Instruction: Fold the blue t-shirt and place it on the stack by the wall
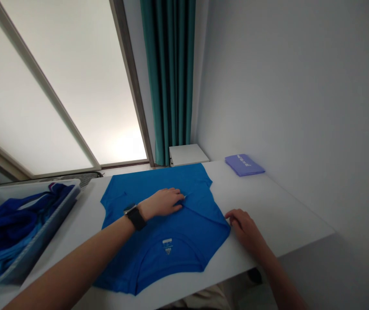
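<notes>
A blue T-shirt (pixel 184 234) lies spread on the white table, its neckline with a small printed label facing me. My left hand (pixel 167 202), with a black watch on the wrist, rests palm down on the shirt's middle, fingers stretched out. A crease runs from those fingertips toward the shirt's right edge. At that edge is my right hand (pixel 245 229), its fingers curled and closed at the sleeve corner. Part of the grip is hidden behind the hand itself.
To the left stands a white plastic bin (pixel 47 234) holding crumpled blue clothes (pixel 16 219). A folded purple cloth (pixel 244 165) with white lettering lies at the table's back right, by the wall. Behind the white table (pixel 288 215) are a low white cabinet (pixel 188 154) and a green curtain (pixel 171 86).
</notes>
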Tool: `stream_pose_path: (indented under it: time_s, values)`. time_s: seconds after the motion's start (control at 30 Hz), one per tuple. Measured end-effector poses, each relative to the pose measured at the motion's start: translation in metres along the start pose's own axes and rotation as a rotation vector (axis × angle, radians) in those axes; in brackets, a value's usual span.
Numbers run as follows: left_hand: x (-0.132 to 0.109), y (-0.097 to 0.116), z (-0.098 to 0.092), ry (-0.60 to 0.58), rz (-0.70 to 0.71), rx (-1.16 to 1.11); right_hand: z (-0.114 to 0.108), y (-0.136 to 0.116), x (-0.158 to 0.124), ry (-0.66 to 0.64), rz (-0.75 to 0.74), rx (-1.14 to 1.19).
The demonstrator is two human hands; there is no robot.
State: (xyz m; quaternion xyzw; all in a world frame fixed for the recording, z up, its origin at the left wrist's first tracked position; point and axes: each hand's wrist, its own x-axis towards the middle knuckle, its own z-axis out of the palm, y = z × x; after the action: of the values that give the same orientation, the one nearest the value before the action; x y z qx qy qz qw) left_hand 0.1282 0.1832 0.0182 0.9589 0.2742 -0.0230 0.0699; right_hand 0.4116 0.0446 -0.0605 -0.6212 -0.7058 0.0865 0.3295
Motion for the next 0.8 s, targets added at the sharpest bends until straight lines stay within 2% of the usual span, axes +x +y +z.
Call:
stream_pose_path:
  time_s: [0.1, 0.2, 0.33, 0.47, 0.63, 0.8]
  values:
    - [-0.002, 0.025, 0.005, 0.117, -0.033, 0.034, 0.0, 0.001, 0.0, 0.024, 0.029, -0.006]
    - [-0.006, 0.051, 0.016, 0.139, 0.012, -0.008, 0.0, -0.002, 0.0, 0.017, 0.003, -0.039]
    - [-0.01, 0.085, 0.041, 0.186, -0.131, -0.033, 0.001, -0.003, 0.0, -0.005, -0.025, -0.063]
    - [-0.009, 0.116, 0.066, 0.232, -0.127, -0.063, 0.002, 0.001, 0.0, -0.036, -0.038, -0.054]
    - [-0.004, 0.125, 0.081, 0.303, -0.136, -0.082, 0.003, 0.005, 0.0, -0.028, -0.045, -0.036]
    - [-0.004, 0.127, 0.083, 0.33, -0.145, -0.076, 0.004, 0.007, 0.0, -0.03, -0.057, -0.053]
